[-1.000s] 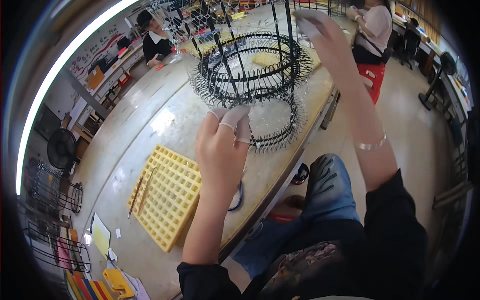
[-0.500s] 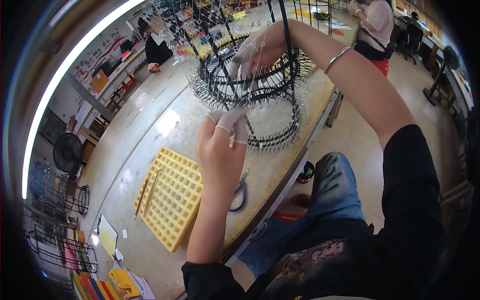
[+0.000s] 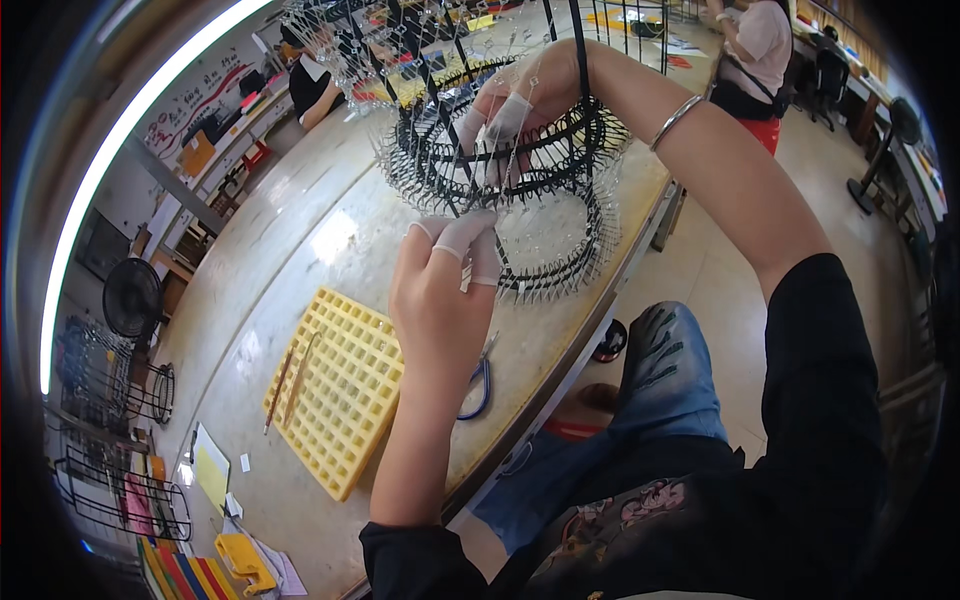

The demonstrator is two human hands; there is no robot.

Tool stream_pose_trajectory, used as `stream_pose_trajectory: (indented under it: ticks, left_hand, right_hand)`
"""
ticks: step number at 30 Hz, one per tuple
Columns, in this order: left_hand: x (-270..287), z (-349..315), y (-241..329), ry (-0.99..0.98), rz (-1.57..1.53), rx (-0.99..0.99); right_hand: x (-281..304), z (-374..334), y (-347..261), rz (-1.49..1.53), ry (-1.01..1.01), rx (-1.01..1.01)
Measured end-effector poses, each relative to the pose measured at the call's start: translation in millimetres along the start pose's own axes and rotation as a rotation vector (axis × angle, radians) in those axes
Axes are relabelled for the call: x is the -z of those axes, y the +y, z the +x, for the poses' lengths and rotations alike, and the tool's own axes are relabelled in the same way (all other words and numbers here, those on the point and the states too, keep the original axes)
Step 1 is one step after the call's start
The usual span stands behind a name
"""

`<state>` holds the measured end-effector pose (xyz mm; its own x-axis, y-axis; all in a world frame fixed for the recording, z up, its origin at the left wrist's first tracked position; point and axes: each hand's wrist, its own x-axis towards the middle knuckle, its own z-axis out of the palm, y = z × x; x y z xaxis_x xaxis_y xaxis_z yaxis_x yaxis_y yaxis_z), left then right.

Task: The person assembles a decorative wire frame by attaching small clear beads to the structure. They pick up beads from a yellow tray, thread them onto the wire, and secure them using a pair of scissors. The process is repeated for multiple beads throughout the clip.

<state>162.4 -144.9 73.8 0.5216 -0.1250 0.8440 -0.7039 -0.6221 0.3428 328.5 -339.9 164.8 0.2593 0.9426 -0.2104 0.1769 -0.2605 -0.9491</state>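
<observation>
A black wire frame (image 3: 484, 183) with rings full of small hooks or prongs stands at the table's far end. Thin silvery chains with clear links (image 3: 345, 45) hang in its upper part. My left hand (image 3: 440, 275) is at the near side of the ring, white covers on its fingertips, thumb and fingers pinched together. What lies in that pinch is too small to name. From the right, my right hand (image 3: 540, 85) reaches in between the uprights. Its covered fingers are bent and pressed together just above the left fingertips, partly hidden by ring and chains.
A yellow grid tray (image 3: 340, 400) with two slim sticks (image 3: 300, 380) on it lies left of my left forearm. Blue-handled pliers (image 3: 480, 390) rest beside that forearm. Papers (image 3: 212, 470) and a yellow tool (image 3: 243, 562) are at lower left. Two people are farther off.
My right hand has turned and shifted slightly inside the frame, showing more of its covered fingers. My left hand keeps its pinch at nearly the same spot. The person at far left has moved an arm.
</observation>
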Motion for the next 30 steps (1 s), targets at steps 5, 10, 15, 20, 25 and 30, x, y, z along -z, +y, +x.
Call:
stream_pose_trajectory:
  ticks: [5, 10, 15, 20, 25, 30]
  left_hand:
    - [-2, -1, -1, 0.019, 0.037, -0.019]
    - [0, -3, 1, -0.011, 0.046, -0.008]
    - [20, 2, 25, -0.089, -0.047, 0.105]
    - [58, 11, 51, -0.103, -0.069, 0.108]
    - [80, -21, 26, -0.498, 0.188, 0.344]
    - [59, -107, -12, -0.803, 0.348, 0.336]
  right_hand:
    - [-1, 1, 1, 0.011, -0.004, 0.003]
    - [0, 2, 3, 0.009, -0.009, 0.009]
    - [4, 3, 2, 0.031, 0.223, -0.023]
    - [2, -33, -2, 0.117, 1.007, 0.325]
    - [-82, -85, 24, -0.086, 1.695, 0.572]
    - [-198, -50, 115, -0.130, 1.589, 0.492]
